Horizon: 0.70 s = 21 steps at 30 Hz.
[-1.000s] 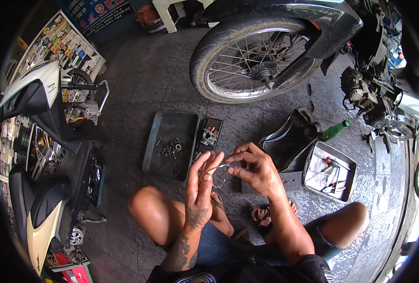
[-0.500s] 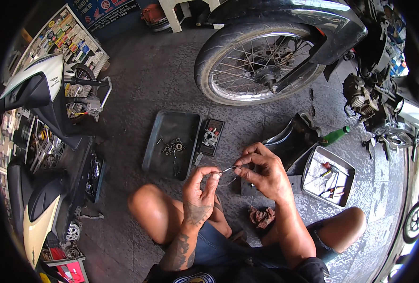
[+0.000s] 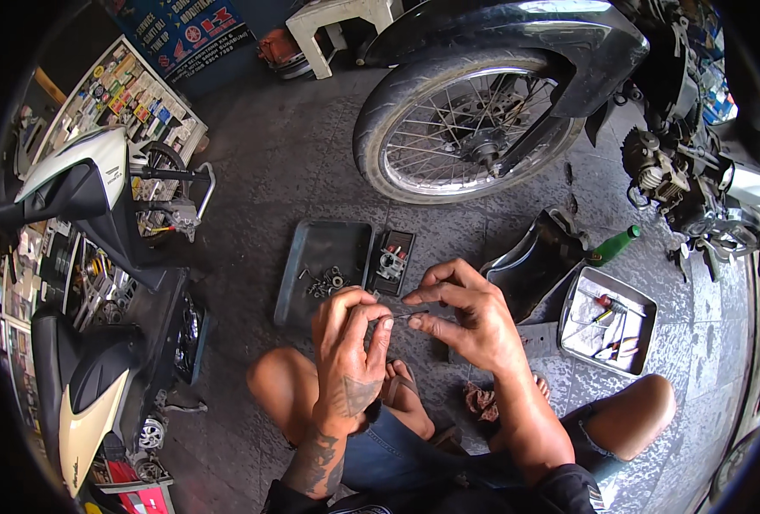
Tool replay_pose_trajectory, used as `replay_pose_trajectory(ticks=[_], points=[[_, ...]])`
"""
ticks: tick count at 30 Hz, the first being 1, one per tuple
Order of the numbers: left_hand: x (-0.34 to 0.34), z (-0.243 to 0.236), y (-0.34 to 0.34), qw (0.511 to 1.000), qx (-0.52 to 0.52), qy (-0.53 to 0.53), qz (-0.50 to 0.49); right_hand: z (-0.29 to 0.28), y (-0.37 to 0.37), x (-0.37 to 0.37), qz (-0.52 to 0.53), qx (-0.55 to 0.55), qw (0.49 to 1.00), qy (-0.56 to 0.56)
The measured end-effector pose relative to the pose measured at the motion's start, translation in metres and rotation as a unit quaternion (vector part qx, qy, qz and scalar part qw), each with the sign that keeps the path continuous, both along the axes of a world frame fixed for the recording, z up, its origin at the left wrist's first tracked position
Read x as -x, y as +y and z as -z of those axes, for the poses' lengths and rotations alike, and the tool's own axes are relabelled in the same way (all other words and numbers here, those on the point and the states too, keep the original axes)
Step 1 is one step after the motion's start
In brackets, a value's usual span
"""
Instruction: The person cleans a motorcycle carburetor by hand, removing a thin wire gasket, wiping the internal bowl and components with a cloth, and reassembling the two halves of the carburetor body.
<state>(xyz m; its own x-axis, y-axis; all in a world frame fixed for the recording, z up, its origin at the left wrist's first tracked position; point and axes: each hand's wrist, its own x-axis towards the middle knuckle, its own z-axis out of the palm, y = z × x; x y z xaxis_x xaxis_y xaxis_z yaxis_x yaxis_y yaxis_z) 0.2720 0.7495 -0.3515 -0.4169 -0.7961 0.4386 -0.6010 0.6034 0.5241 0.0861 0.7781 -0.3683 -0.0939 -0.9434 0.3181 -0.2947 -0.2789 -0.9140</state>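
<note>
While the fiddly stuff is on, steady does it!

Left hand (image 3: 341,343) pinches what looks like a thin dark part (image 3: 404,314), poised between the hands near the dark tray (image 3: 333,244)! Right hand (image 3: 478,321): thumb and forefinger parted around its end, contact unclear. Fine handling is the step, I'd judge; next calls for a gentle right-hand pinch.

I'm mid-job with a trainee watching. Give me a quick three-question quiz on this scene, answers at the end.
1. True or false: the green slim-necked bottle is nearer the pale rectangular tool tray than the dark rectangular tray.
2. What lies in the dark tray? A: a crumpled cloth; B: small loose metal parts; C: pliers.
3. Fill in: in this view, the person's bare ____ hand is closer to the dark tray.

Key: 1 true; 2 B; 3 left.
</note>
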Motion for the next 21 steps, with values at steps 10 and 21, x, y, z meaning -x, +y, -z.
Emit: replay_pose_trajectory(ticks=[10,21], points=[[0.004,-0.028,-0.002,1.0,0.013,-0.003,0.026,0.004,0.001,-0.003,0.004,0.036,0.999,-0.032],[0.001,-0.04,-0.003,0.995,-0.01,0.1,0.015,0.004,0.013,0.007,0.049,0.032,0.993,-0.1]])
